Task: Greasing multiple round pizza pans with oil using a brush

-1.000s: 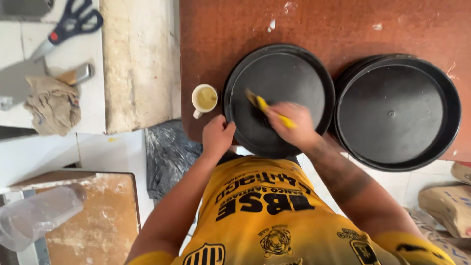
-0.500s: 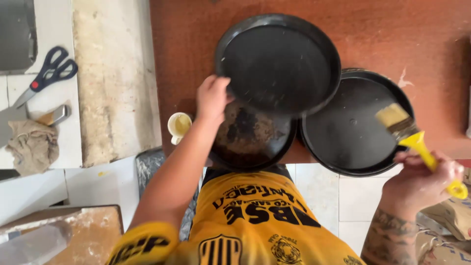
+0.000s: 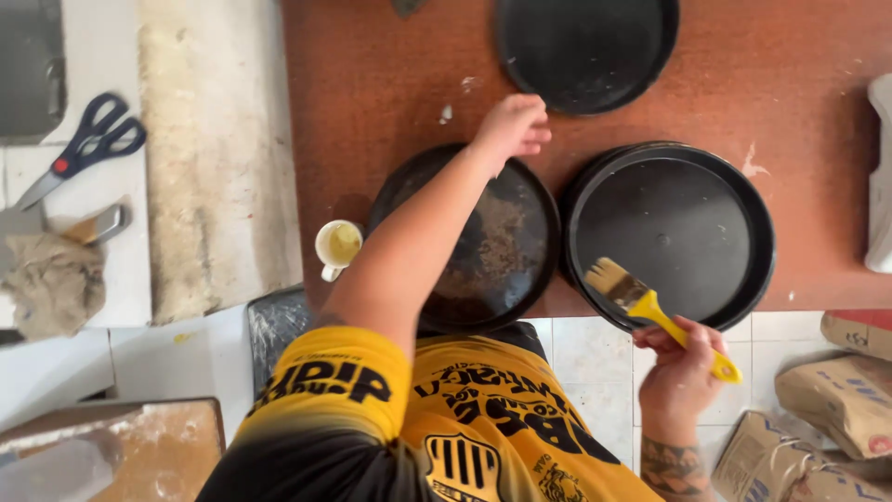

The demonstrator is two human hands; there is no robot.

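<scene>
Yellow-handled brush (image 3: pixel 650 309) was clenched in the right hand (image 3: pixel 683 372), off the table's near edge, bristles over the near rim of the right pan stack (image 3: pixel 674 232). That stack overhung the table (image 3: pixel 372 84) edge; a push from the brush could likely tip it to the floor. Left hand (image 3: pixel 513 125) was released, fingers loosely curled, holding nothing, above the far rim of the left pan (image 3: pixel 483 246). Left forearm crossed near the cup (image 3: pixel 337 246) at the edge; a sweep back might knock it. Far pan (image 3: pixel 585 51) lay flat, well apart.
</scene>
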